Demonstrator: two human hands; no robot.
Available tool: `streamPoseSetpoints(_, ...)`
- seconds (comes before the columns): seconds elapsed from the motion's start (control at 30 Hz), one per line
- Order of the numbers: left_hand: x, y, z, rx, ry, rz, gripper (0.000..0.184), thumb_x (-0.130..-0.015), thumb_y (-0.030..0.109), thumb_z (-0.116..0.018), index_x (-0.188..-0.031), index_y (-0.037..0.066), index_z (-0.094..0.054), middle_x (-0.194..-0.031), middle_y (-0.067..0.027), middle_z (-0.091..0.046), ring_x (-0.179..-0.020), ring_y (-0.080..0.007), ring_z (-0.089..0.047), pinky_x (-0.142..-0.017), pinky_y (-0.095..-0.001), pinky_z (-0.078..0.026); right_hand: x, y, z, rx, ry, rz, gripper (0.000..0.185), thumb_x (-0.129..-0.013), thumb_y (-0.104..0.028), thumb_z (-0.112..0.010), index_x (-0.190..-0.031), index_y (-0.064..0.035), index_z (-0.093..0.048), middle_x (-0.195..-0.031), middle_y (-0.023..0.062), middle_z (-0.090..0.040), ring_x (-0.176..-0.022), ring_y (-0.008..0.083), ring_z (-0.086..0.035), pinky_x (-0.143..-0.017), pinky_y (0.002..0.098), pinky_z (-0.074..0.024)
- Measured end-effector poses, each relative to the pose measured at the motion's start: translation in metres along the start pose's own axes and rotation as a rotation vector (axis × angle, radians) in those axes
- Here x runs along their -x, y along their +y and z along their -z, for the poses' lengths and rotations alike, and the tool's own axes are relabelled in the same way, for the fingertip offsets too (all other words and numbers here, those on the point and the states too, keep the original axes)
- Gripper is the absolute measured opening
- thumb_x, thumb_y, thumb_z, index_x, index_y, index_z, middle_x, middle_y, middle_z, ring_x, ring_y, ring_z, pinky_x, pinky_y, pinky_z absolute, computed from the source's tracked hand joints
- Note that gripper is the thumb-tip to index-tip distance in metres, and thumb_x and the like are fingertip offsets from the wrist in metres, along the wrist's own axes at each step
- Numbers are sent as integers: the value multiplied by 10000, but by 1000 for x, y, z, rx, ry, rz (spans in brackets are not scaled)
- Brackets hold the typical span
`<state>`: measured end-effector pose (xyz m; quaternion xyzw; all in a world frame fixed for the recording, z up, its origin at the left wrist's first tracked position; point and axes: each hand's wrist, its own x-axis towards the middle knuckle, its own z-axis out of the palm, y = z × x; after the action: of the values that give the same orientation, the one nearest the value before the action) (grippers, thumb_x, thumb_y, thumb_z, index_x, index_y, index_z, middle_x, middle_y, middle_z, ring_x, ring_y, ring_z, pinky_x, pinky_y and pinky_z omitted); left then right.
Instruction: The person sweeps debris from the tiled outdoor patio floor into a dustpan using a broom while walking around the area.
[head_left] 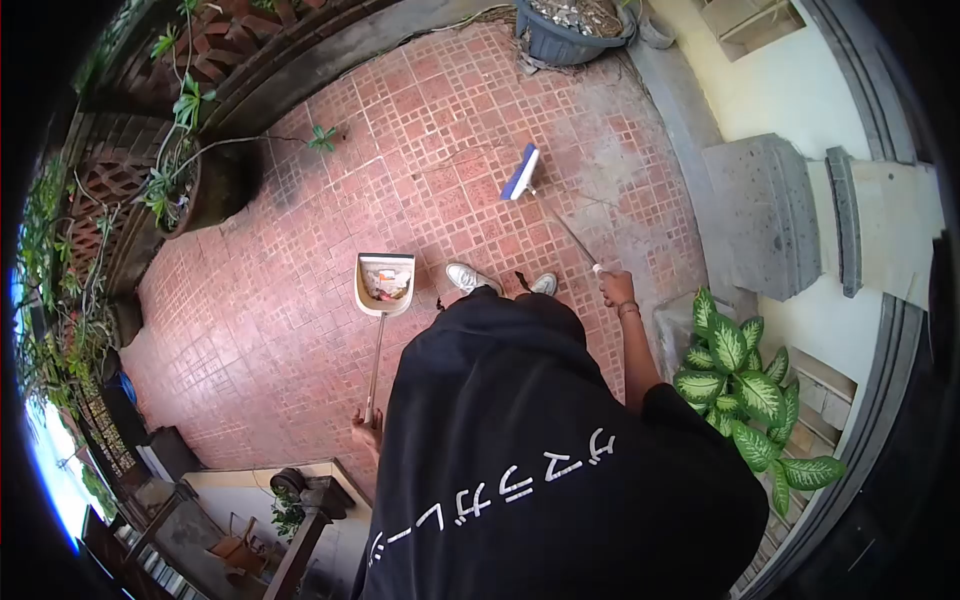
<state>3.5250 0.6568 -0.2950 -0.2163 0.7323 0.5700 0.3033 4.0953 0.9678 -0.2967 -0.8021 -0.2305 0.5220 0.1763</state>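
Observation:
My right hand is closed round the handle of a broom. The broom's blue and white head rests on the red tiles ahead of my feet, tilted to one side. Lower on the left, my left hand grips the long handle of a dustpan. The cream pan has a dark front lip and lies on the floor left of my shoes, with leaves and small scraps of litter inside. A dark leaf is between my shoes.
A large grey pot stands at the far end. Another planter with trailing stems is at the left wall. Beside my right arm, a leafy green plant grows near a stone pillar. A low wall is at lower left.

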Motion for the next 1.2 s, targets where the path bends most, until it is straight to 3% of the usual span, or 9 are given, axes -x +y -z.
streamPoseSetpoints(0.17, -6, 10, 29, -8, 69, -31, 269, -763, 194, -486, -907, -33, -470, -763, -188, -513, -623, -323, -559, -529, -364, -499, -8, -46, 26, 364, 117, 118, 236, -721, -215, -569, -688, 17, -584, -560, 137, -559, -458, 245, -572, -432, 360, -450)
streamPoseSetpoints(0.27, -18, 29, 24, -69, 120, -42, 258, -761, 191, -491, -882, -36, -474, -738, -179, -510, -617, -315, -556, -516, -356, -490, -41, -45, 31, 924, 466, 338, 196, -729, -185, -539, -811, -18, -601, -749, 187, -612, -697, 316, -619, -626, 408, -493)
streamPoseSetpoints(0.37, -10, 12, 13, -95, 199, -21, 247, -760, 188, -496, -858, -39, -477, -713, -170, -508, -611, -306, -554, -504, -347, -481, -68, -58, 16, 965, 375, 198, 238, -734, -156, -507, -922, -30, -581, -941, 223, -586, -896, 358, -572, -760, 437, -471)
streamPoseSetpoints(0.73, -49, -3, 59, -443, 358, -188, 246, -775, 199, -501, -700, -33, -474, -591, -118, -482, -544, -249, -527, -434, -297, -415, -75, -70, -87, 736, 102, 246, 361, -711, -246, -571, -859, 80, -523, -813, 263, -589, -785, 350, -599, -692, 427, -482)
streamPoseSetpoints(0.83, -34, 22, 55, 776, -457, 772, 260, -798, 224, -485, -732, -27, -463, -615, -121, -500, -504, -232, -524, -438, -283, -439, -46, -73, -65, 629, 87, 130, 346, -714, -253, -577, -815, 77, -546, -749, 242, -598, -715, 358, -600, -647, 431, -483)
streamPoseSetpoints(0.87, -27, 23, 49, 786, -451, 775, 260, -798, 224, -485, -732, -27, -463, -615, -121, -500, -504, -232, -524, -438, -283, -439, -27, -78, -55, 615, 53, 55, 327, -717, -255, -581, -797, 61, -567, -719, 221, -603, -674, 362, -597, -622, 432, -483)
streamPoseSetpoints(0.97, -1, 14, 20, 313, -189, 395, 266, -811, 238, -471, -763, -23, -452, -627, -122, -504, -526, -235, -545, -476, -284, -472, 3, -78, -24, 1121, -22, 592, 267, -724, -266, -595, -773, -5, -616, -756, 188, -612, -703, 349, -595, -621, 425, -484)
streamPoseSetpoints(1.1, 18, 16, -16, -356, 145, -115, 277, -829, 257, -453, -804, -18, -436, -644, -124, -510, -556, -240, -574, -528, -285, -515, 25, -107, -4, 1251, 27, 622, 222, -714, -274, -610, -798, -71, -641, -777, 160, -617, -738, 338, -591, -630, 416, -485)
streamPoseSetpoints(1.2, 21, 24, -26, -180, 147, -8, 278, -833, 262, -446, -831, -15, -442, -723, -141, -524, -610, -250, -588, -563, -291, -520, 24, -142, -21, 1359, -41, 657, 196, -708, -256, -606, -788, -81, -644, -793, 168, -616, -772, 333, -590, -647, 419, -484)
